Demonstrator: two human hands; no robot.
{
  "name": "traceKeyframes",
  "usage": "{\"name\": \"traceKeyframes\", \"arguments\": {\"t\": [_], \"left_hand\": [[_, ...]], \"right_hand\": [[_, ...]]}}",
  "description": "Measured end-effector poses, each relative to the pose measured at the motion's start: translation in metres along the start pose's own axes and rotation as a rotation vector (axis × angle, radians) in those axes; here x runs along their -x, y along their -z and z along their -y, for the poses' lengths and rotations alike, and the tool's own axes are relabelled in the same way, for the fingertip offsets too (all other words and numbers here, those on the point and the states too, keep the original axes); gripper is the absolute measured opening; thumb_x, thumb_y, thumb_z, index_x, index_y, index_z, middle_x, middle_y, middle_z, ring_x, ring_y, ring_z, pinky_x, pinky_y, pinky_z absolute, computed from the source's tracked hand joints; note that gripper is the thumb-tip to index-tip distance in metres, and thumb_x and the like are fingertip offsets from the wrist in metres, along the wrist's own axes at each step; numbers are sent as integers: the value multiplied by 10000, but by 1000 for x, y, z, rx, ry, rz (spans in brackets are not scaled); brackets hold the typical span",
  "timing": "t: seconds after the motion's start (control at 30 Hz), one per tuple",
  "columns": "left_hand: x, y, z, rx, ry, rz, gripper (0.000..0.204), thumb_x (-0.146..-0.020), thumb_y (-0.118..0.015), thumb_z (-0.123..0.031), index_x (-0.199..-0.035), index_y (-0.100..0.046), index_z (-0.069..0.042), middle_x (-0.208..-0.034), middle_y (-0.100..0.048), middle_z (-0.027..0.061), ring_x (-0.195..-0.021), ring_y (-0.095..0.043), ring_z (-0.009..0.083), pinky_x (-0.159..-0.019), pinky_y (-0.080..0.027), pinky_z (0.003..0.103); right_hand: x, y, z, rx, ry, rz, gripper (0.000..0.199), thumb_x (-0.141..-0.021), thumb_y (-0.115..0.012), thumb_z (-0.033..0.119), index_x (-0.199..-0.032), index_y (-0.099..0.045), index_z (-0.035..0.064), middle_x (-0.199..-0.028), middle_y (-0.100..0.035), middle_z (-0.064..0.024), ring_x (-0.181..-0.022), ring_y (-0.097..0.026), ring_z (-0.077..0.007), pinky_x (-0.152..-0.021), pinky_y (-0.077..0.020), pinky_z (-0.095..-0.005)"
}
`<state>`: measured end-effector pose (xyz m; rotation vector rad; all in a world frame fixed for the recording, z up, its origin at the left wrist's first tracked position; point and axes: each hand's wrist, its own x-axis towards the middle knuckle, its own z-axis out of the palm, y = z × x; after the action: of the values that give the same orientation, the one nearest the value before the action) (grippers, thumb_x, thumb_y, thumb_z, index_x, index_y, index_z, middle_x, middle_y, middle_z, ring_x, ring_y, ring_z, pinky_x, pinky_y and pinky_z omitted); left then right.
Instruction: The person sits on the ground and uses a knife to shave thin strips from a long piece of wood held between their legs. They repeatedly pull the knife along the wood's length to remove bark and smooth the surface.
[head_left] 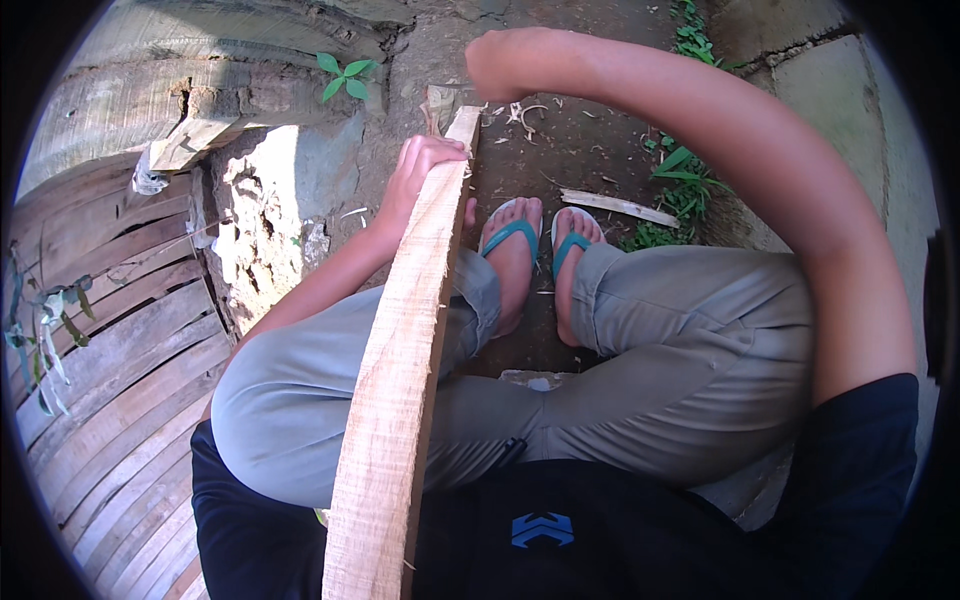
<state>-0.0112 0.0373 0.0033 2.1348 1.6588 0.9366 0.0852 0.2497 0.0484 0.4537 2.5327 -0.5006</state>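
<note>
A long, pale length of squared timber (395, 375) slants from the lower edge, across my left thigh, up to a narrower far end. My left hand (420, 180) is wrapped round it close to that far end, with the fingers over its top. Just beyond the tip, my right hand (498, 65) is bent inward at the wrist and looks closed. Its fingers face away, so whatever they hold is hidden. Small splinters stick up along the timber's right edge.
Curled wood shavings (525, 118) lie on the dirt beyond my feet. A pale wood strip (620, 207) rests right of my teal-strapped flip-flops (512, 240). Green plants (688, 170) line the right side. A slatted wall (130, 400) stands at left, with a jutting wood piece (190, 143) above it.
</note>
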Motion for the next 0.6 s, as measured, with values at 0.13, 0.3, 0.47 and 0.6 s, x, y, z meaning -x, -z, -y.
{"name": "traceKeyframes", "arguments": {"t": [0.13, 0.3, 0.47, 0.6], "left_hand": [[4, -1, 0, -10, 9, -24, 537, -671, -797, -142, -1132, -531, -74, -1044, -571, 143, -1029, -570, 326, -909, -448, 427], [2, 0, 1, -9, -8, 0, 550, -668, -806, -147, -1138, -528, -75, -1045, -571, 141, -1035, -570, 324, -910, -449, 427], [0, 0, -1, -5, 2, 4, 557, -663, -814, -150, -1133, -526, -74, -1046, -568, 140, -1036, -569, 323, -914, -447, 426], [3, 1, 0, -23, -3, 7, 565, -662, -814, -154, -1139, -521, -74, -1056, -565, 141, -1032, -562, 327, -914, -447, 430]], "right_hand": [[10, -39, 5, -19, 51, 102, 232, -831, -597, 81, -985, -719, -44, -1018, -708, -236, -976, -698, -354, -826, -553, -446], [10, -1, 1, 132, 78, 191, 290, -839, -592, 74, -1082, -673, -63, -1133, -677, -244, -1044, -674, -369, -844, -545, -447], [-11, -4, -8, 158, 48, 3, 260, -829, -596, 69, -1016, -690, -85, -1088, -683, -260, -996, -685, -377, -816, -549, -451], [-9, -12, -14, 235, 184, 141, 229, -838, -590, 71, -924, -703, -108, -1001, -695, -277, -907, -704, -378, -769, -559, -451]]}}
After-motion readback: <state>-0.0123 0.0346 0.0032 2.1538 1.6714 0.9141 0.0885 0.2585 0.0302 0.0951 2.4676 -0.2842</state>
